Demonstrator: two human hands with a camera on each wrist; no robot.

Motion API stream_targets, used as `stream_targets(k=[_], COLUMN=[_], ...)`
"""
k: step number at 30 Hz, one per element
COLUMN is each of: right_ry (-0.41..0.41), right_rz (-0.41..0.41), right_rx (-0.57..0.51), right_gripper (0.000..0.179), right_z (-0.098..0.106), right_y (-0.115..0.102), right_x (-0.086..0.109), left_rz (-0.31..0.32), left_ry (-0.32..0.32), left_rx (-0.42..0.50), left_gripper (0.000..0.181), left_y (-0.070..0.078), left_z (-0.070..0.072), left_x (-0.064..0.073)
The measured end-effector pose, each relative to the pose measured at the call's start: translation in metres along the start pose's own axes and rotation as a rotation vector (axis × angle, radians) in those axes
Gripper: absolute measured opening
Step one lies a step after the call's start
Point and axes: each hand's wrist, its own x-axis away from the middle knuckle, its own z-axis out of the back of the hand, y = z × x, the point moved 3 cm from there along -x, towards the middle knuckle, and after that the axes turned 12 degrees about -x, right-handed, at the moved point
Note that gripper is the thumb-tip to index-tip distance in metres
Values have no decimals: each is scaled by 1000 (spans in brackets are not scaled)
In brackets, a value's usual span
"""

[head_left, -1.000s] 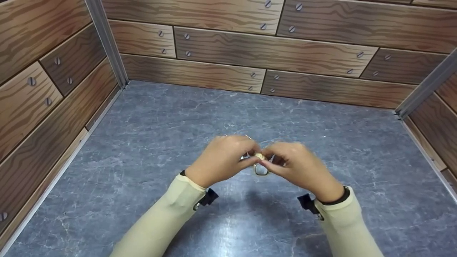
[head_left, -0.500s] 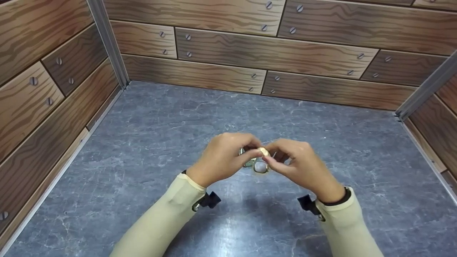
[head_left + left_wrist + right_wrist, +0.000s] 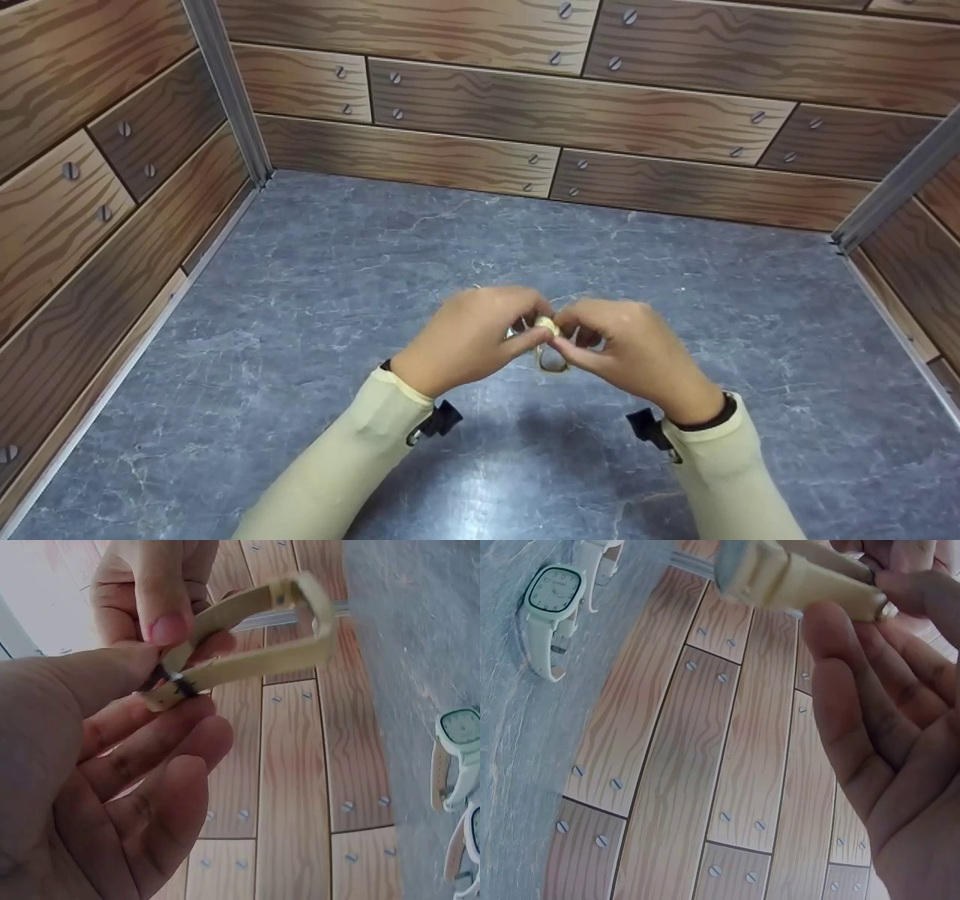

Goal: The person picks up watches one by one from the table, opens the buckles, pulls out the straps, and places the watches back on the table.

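Note:
A cream-strapped wristwatch (image 3: 553, 364) hangs between both hands above the table, its strap bent into a loop. The left hand (image 3: 472, 337) pinches the strap end between thumb and fingers. From the other side, the right hand (image 3: 637, 356) pinches the same end, its fingertips meeting the left ones. In the left wrist view, a dark buckle or pin shows on the strap (image 3: 255, 664) near the left fingertips. The right wrist view shows the strap (image 3: 810, 581) closely; fingers hide its end, so I cannot tell whether it is fastened.
Two more light-coloured wristwatches lie on the grey marbled table (image 3: 337, 247): one with a green-rimmed dial (image 3: 459, 726), another beside it (image 3: 471, 836). In the head view the hands mostly hide them. Wood-patterned walls (image 3: 465, 97) enclose the table at the back and sides.
Both hands rose slightly, then came back down. The held watch has tilted, and the resting watches, more visible half a second ago, are mostly covered again. Both hands keep their pinch.

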Motion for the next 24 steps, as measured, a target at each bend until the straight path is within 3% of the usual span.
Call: stream_targets(k=[6, 11, 18, 24], right_ry=[-37, -49, -10, 32], right_rz=[-11, -40, -63, -20], right_rx=[28, -39, -129, -137], right_gripper=[11, 12, 18, 21], right_z=[-3, -4, -1, 2], right_y=[3, 5, 3, 1], right_x=[1, 1, -1, -3], left_rz=[-45, -59, -42, -7], left_ry=[-17, 14, 127, 155], left_rx=[-81, -99, -44, 36], left_gripper=[18, 18, 20, 19], left_y=[-1, -1, -2, -2], left_z=[-2, -1, 3, 5], left_x=[1, 0, 0, -1])
